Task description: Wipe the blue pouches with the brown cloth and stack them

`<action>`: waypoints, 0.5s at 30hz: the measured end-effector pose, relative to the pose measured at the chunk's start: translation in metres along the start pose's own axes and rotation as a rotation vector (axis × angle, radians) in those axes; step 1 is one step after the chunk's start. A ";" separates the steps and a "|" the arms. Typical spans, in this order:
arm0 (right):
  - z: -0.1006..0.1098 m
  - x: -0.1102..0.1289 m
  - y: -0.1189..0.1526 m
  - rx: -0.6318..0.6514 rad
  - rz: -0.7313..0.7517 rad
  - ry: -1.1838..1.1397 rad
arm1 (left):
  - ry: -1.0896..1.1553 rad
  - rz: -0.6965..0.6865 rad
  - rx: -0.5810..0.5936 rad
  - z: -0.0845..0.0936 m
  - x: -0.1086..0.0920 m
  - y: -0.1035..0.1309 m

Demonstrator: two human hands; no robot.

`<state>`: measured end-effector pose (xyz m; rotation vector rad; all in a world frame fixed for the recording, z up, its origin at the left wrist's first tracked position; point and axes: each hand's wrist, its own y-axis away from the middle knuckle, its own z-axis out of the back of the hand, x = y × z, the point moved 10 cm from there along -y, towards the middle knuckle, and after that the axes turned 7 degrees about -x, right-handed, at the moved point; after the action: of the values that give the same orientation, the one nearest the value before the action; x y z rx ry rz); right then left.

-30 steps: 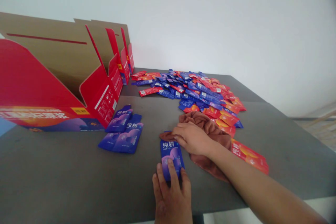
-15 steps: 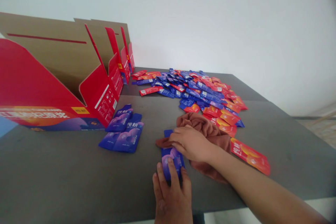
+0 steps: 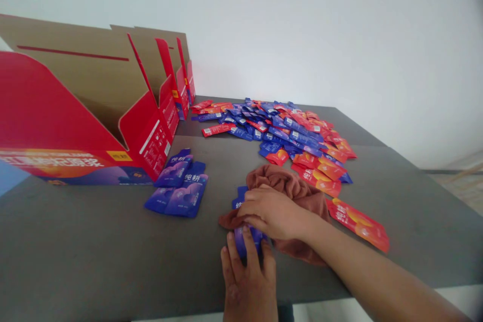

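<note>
A blue-purple pouch (image 3: 240, 243) lies flat on the grey table in front of me. My left hand (image 3: 249, 279) rests over its near end, fingers spread and lying flat on it. A brown cloth (image 3: 290, 181) is bunched in my right hand (image 3: 273, 211), whose fingers press a fold of it across the middle of the pouch. That hand and the cloth hide much of the pouch. Right of the cloth is a red-orange pouch (image 3: 358, 224), its left end against the fabric. Several blue pouches (image 3: 184, 193) overlap to the left of my hands.
Red cardboard boxes (image 3: 136, 158) with raised flaps stand in a row along the left side. A large heap of blue and red pouches (image 3: 279, 126) spreads over the back of the table (image 3: 181, 256). A white wall (image 3: 302, 25) rises behind.
My right hand has moved slightly toward me and left along the pouch, dragging the cloth fold over it. More of the pouch's far end shows. My left hand stays in place.
</note>
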<state>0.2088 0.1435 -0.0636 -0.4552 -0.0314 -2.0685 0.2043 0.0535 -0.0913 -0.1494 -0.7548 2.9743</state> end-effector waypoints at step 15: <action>-0.002 0.017 0.004 0.070 0.053 -0.052 | -0.025 -0.030 0.007 -0.005 -0.002 0.004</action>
<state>0.2045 0.1271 -0.0602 -0.4622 -0.1209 -1.9971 0.2062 0.0519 -0.0977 -0.1001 -0.7420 2.9560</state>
